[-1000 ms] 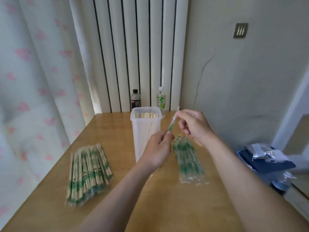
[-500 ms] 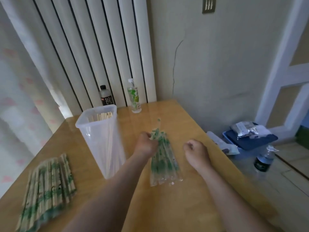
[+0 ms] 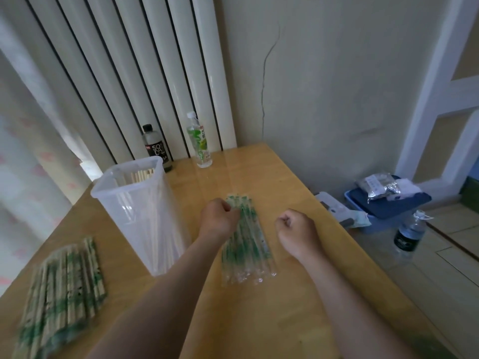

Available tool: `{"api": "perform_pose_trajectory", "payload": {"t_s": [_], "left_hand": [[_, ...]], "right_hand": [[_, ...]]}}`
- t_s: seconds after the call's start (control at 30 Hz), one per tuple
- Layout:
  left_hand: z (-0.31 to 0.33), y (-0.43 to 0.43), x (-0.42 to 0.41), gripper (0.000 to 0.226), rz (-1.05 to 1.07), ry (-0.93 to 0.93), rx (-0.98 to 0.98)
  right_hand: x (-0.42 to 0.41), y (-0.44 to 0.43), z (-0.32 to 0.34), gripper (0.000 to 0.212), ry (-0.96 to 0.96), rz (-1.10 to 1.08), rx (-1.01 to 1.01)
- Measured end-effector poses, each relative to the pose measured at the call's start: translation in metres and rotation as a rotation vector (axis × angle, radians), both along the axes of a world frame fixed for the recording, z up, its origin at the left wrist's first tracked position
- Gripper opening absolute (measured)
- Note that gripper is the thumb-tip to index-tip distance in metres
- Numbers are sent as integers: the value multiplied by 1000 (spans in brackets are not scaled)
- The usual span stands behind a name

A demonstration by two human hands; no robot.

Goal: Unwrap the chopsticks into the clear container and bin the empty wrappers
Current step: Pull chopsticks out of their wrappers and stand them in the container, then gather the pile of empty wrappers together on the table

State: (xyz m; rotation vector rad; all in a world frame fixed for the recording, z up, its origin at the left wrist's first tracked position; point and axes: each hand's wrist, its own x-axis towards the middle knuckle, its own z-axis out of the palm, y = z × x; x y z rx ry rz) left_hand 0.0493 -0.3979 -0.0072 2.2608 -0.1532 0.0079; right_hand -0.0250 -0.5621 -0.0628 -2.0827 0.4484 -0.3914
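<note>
- Clear container (image 3: 134,211) stands upright on the table (image 3: 259,320), with bare chopsticks (image 3: 141,175) leaning at its far wall.
- Empty wrappers (image 3: 246,244) lie stacked just to its right. The left hand (image 3: 219,220) is curled on their far end, though I can't tell if it grips one.
- Right hand (image 3: 296,229) is clenched beside the stack, holding nothing.
- Wrapped chopsticks (image 3: 62,294) are piled far left.
- A soda bottle (image 3: 155,149) and a green-labelled bottle (image 3: 200,143) stand behind the container.

The tall clear container (image 3: 140,216) stood just left of the left hand (image 3: 219,221), blocking that side. Bare table (image 3: 259,320) lay open toward the near edge, and right of the right hand (image 3: 295,229).
</note>
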Motion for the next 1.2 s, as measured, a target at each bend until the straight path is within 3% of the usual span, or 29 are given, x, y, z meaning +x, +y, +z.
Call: {"api": "perform_pose_trajectory", "payload": {"t_s": [0.23, 0.47, 0.6, 0.67, 0.73, 0.8, 0.9, 0.97, 1.1, 1.17, 1.2], "left_hand": [[33, 32, -39, 8, -292, -194, -3], [62, 76, -61, 9, -317, -378, -53], [58, 122, -80, 15, -293, -585, -67], [46, 155, -78, 19, -139, -603, -64], [37, 183, -74, 20, 57, -498, -83], [32, 199, -66, 12, 184, -281, -118], [26, 207, -54, 77, 85, 121, -191], [28, 202, -53, 89, -39, 180, -252], [30, 196, -50, 75, -101, 158, -371], [31, 199, -46, 64, -71, 163, -630], [32, 200, -44, 56, -58, 172, -780]], "right_hand": [[-5, 4, 20, 24, 3, -68, 128], [-4, 74, 85, 20, -207, 33, 179], [3, 123, 105, 19, -62, 223, 206], [5, 143, 105, 42, 76, 307, 190], [5, 160, 104, 67, 201, 361, 154], [2, 176, 104, 78, 268, 396, 157], [4, 192, 102, 67, 272, 447, 193], [5, 199, 102, 56, 247, 460, 274], [5, 201, 100, 55, 178, 434, 425], [8, 191, 92, 74, 80, 370, 685], [10, 188, 89, 72, 19, 354, 835]]}}
